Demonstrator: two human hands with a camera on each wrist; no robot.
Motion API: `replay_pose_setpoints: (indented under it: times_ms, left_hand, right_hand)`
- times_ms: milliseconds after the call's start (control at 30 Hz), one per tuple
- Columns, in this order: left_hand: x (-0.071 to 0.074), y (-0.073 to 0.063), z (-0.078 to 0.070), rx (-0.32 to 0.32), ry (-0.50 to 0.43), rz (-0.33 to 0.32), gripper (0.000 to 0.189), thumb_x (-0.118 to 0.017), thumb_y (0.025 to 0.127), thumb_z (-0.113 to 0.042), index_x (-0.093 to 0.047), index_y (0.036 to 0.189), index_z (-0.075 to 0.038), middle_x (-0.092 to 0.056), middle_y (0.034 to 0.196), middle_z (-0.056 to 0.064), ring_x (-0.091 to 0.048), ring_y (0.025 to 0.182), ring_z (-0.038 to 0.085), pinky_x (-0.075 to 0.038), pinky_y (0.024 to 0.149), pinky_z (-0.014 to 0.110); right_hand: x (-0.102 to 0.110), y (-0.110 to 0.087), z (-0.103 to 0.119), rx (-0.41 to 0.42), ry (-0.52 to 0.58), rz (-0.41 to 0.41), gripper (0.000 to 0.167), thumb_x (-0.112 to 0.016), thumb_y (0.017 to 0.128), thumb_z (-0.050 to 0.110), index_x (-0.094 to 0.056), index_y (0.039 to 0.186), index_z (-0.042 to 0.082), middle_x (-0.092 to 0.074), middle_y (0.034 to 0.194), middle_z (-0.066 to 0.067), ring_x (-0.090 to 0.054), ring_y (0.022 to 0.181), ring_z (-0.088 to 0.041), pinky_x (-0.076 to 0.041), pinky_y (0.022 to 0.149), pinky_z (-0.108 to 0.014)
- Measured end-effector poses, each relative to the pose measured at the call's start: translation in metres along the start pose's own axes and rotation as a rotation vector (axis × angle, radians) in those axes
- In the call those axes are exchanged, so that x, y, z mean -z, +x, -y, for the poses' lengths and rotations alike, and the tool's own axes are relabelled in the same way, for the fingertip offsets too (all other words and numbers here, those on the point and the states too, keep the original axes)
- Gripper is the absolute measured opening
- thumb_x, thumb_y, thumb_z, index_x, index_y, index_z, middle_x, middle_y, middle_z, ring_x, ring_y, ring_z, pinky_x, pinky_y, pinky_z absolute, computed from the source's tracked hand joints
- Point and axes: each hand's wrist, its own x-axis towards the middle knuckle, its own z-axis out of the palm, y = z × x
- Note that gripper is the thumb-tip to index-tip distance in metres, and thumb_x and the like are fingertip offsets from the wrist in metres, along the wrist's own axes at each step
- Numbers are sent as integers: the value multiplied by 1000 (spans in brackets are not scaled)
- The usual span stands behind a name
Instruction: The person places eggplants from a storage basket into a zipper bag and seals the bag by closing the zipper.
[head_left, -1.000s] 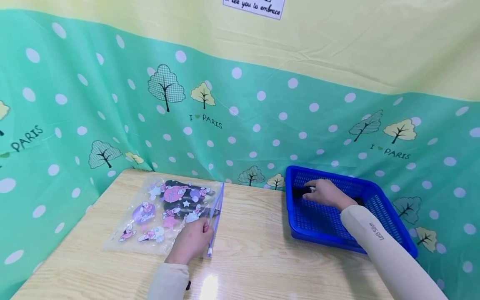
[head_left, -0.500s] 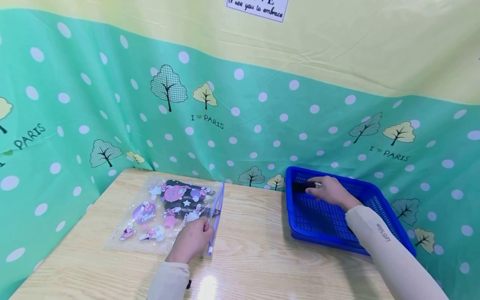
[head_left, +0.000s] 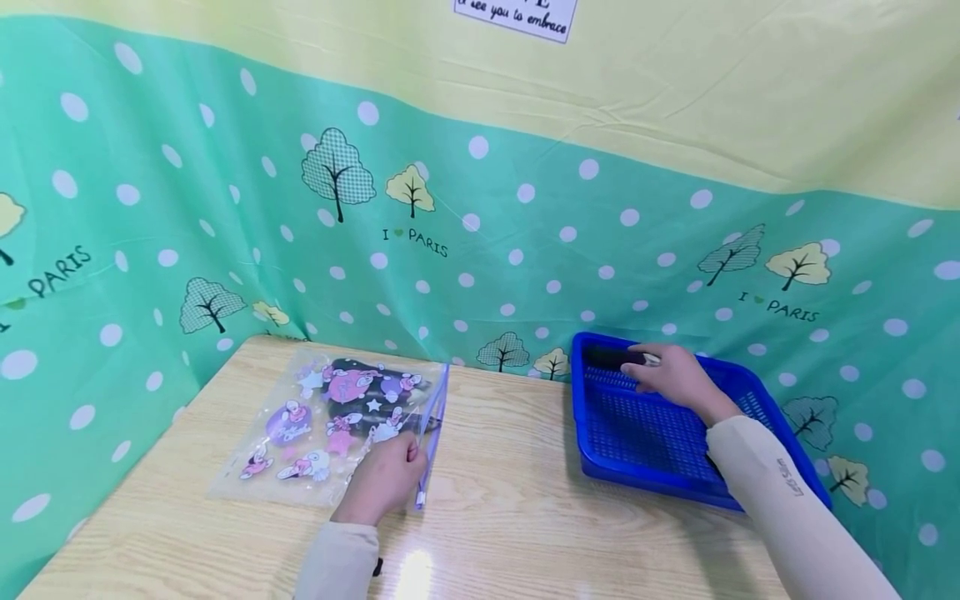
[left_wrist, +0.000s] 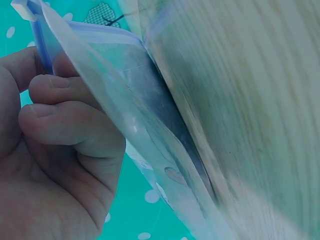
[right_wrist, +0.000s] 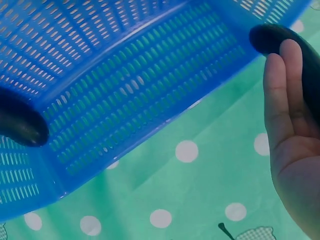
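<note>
My left hand [head_left: 384,479] pinches the open zip edge of a clear, cartoon-printed zip bag [head_left: 288,423], which lies on the table at left. Dark, long eggplants [head_left: 367,414] show through its plastic. In the left wrist view the mouth of the bag gapes beside my curled fingers [left_wrist: 65,122]. Over at the right, my right hand [head_left: 675,379] grips another glossy dark eggplant [head_left: 606,358] by the back left corner of the blue basket [head_left: 645,479]. In the right wrist view its rounded end [right_wrist: 265,39] sticks out past my fingers. One more eggplant [right_wrist: 22,120] lies in the basket.
The wooden table [head_left: 495,467] stretches between bag and basket. Behind both hangs a green and yellow curtain [head_left: 465,183] with dots and trees, close to the basket's back rim.
My right hand has moved up and slightly right, lifting the eggplant toward the basket's back rim. My left hand and the bag stay where they were.
</note>
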Motion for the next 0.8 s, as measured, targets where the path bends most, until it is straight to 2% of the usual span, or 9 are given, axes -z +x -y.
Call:
replay_pose_setpoints:
  times_ms: [100, 200, 300, 467, 600, 700, 800]
  left_hand:
    - [0, 0, -1, -6, -1, -4, 24, -58, 95, -17, -45, 75, -15, -37, 63, -1, -42, 55, 15, -34, 49, 32]
    - [0, 0, -1, -2, -4, 0, 24, -58, 95, -17, -46, 75, -15, -38, 63, -2, -42, 55, 15, -35, 49, 32]
    - [-1, 1, -1, 6, -9, 5, 23, -58, 95, -17, -46, 75, -15, -39, 63, -1, -43, 55, 15, -35, 49, 32]
    - [-1, 0, 1, 6, -10, 3, 22, -58, 94, -17, -46, 75, -15, -40, 63, -1, -43, 55, 15, -35, 49, 32]
    - [0, -1, 1, 6, -7, -4, 22, -58, 94, -17, -46, 75, -15, -40, 63, -1, -43, 55, 15, -35, 49, 32]
    - [1, -1, 0, 10, -10, -6, 23, -58, 94, -17, -46, 75, -15, -40, 63, -1, -42, 54, 15, -35, 49, 32]
    - [1, 1, -1, 13, -14, -4, 22, -58, 94, -18, -47, 75, -15, -40, 63, -1, -43, 55, 15, -35, 49, 32]
  right_hand:
    - [2, -6, 1, 28, 25, -47, 70, -64, 99, 43, -45, 147, -5, -72, 109, -20, -73, 86, -24, -50, 90, -58]
    - [1, -11, 4, 58, 49, -69, 70, -65, 98, 45, -47, 146, -3, -74, 103, -16, -73, 84, -23, -50, 90, -59]
    - [-2, -16, 9, 75, 67, -59, 71, -65, 97, 46, -48, 146, -2, -75, 99, -13, -73, 84, -23, -49, 92, -60]
    - [-15, -23, 22, 86, 101, -34, 67, -67, 96, 45, -51, 145, 2, -73, 108, -14, -73, 83, -22, -51, 90, -56]
    - [-32, -29, 34, 92, 162, 0, 59, -70, 95, 40, -57, 141, 5, -71, 102, -16, -72, 77, -27, -55, 71, -44]
    - [-48, -34, 44, 85, 204, 45, 55, -73, 94, 36, -60, 139, 8, -69, 88, -15, -67, 65, -28, -51, 56, -37]
    - [-65, -40, 54, 111, 198, 86, 52, -74, 93, 34, -61, 138, 11, -67, 77, -9, -62, 56, -25, -46, 47, -32]
